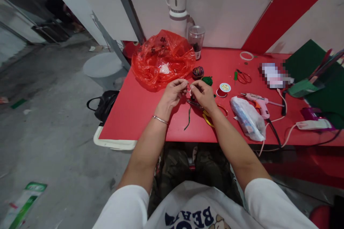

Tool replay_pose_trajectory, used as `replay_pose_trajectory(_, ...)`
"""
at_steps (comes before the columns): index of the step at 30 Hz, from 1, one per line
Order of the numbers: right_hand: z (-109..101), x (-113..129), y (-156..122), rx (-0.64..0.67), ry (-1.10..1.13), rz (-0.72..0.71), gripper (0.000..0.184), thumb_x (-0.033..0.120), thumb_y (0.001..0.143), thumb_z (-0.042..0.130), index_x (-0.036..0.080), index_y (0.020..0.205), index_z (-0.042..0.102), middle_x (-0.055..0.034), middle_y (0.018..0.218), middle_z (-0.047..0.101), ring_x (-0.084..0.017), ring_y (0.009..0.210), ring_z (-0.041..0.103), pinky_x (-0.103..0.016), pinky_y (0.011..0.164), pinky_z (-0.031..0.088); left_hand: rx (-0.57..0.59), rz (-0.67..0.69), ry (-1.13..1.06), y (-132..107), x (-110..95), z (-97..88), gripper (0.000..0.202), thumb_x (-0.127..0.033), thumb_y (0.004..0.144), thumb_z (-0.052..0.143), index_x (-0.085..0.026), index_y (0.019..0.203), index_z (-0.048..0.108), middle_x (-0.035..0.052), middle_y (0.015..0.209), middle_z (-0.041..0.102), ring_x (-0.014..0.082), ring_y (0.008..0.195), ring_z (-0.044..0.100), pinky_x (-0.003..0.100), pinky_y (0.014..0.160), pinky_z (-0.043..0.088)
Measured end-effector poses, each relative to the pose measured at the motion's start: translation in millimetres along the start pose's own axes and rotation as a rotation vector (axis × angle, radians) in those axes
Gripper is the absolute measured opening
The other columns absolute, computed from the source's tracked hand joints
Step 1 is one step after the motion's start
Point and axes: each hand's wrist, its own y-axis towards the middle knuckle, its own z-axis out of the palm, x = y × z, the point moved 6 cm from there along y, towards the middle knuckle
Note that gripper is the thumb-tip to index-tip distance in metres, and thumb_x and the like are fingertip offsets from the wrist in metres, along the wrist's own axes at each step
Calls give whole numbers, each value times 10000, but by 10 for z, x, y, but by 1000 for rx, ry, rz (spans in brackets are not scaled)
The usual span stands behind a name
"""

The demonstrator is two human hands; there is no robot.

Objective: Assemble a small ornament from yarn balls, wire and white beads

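Observation:
My left hand and my right hand meet over the red table, fingers pinched together on a small whitish item too small to name. A thin green strand hangs down from them onto the table. Scissors with yellow handles lie just under my right wrist. A bracelet circles my left wrist.
A red plastic bag with white beads sits behind my hands. Thread balls, a tape roll, small red scissors, a pink glue gun, a plastic pouch and green felt lie right. A black bag sits on the floor.

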Motion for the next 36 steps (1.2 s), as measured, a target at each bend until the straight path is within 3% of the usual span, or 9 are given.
replay_pose_trajectory(4, -10, -81, 42, 35, 183, 134, 534, 771, 815, 744, 269, 840, 563, 55, 597, 555, -113, 463, 426, -285, 459, 357, 101, -10, 23, -18, -6, 38, 428, -336, 547, 1038, -145, 698, 687, -39, 584, 588, 61, 524, 513, 203, 529, 395)
replay_pose_trajectory(9, -13, -93, 74, 76, 255, 153, 600, 794, 708, 829, 267, 810, 560, 79, 542, 504, -94, 416, 370, -276, 413, 288, 158, 40, 72, -30, -40, 60, 494, -462, 489, 1049, -144, 683, 726, -20, 567, 598, 68, 521, 501, 217, 521, 370)
replay_pose_trajectory(17, -47, -100, 86, 85, 183, 120, 546, 740, 746, 825, 250, 821, 594, 67, 589, 531, -100, 478, 431, -271, 466, 356, 142, 55, 164, -9, -40, -2, 464, -447, 519, 1030, -146, 698, 725, -10, 610, 623, 88, 560, 536, 250, 575, 427)
replay_pose_trajectory(27, -136, 90, 37, -99, -196, -151, 286, 476, 905, 727, 224, 790, 655, 21, 683, 599, -125, 602, 469, -292, 612, 417, 51, 103, 245, -28, -66, 8, 311, -353, 557, 981, -155, 668, 767, -1, 588, 644, 87, 561, 525, 242, 584, 434)
replay_pose_trajectory(36, -149, 85, 34, -137, -225, -159, 223, 401, 924, 705, 222, 800, 654, 22, 700, 605, -134, 629, 484, -297, 658, 433, 6, 2, 194, -36, -52, 14, 146, -244, 667, 837, -124, 710, 764, 28, 632, 676, 108, 580, 594, 248, 592, 479)
